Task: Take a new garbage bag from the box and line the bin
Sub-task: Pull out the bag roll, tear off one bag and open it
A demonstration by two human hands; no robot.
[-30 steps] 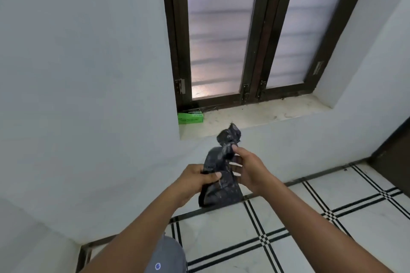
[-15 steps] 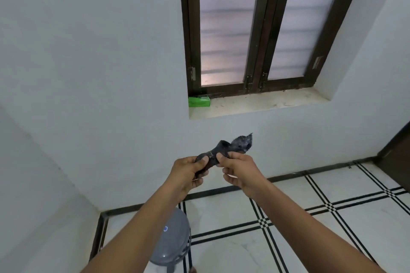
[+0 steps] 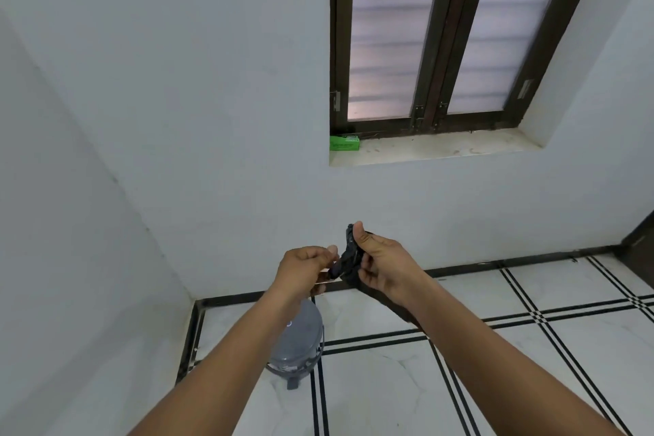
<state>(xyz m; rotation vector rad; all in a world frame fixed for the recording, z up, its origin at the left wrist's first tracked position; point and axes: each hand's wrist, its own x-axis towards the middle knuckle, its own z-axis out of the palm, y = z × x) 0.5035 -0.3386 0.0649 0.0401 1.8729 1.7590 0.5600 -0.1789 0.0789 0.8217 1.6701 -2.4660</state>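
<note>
The garbage bag [image 3: 348, 260], a dark bunched-up wad of plastic, is being held in the air in front of the white wall [image 3: 212, 117], between both hands and above the tiled floor [image 3: 531, 347]. The right hand [image 3: 384, 264] is gripping its upper end, thumb pointing up and pressed against the plastic, the other fingers curling round behind it; a dark strip of the bag is trailing down under that wrist. The left hand [image 3: 306, 271] is pinching the lower end between thumb and forefinger, the remaining fingers folded in. Both forearms are reaching forward from the bottom edge of the view, cut off below the elbow. Under the left forearm the grey bin [image 3: 300, 347] is standing on the floor near the corner, its rim and opening partly hidden by the arm. On the windowsill [image 3: 442, 150], tight against the left side of the window recess, the green box [image 3: 344, 143] is lying; it is carrying print, too small to read. The window [image 3: 442, 35] is showing frosted panes in a dark frame.
</note>
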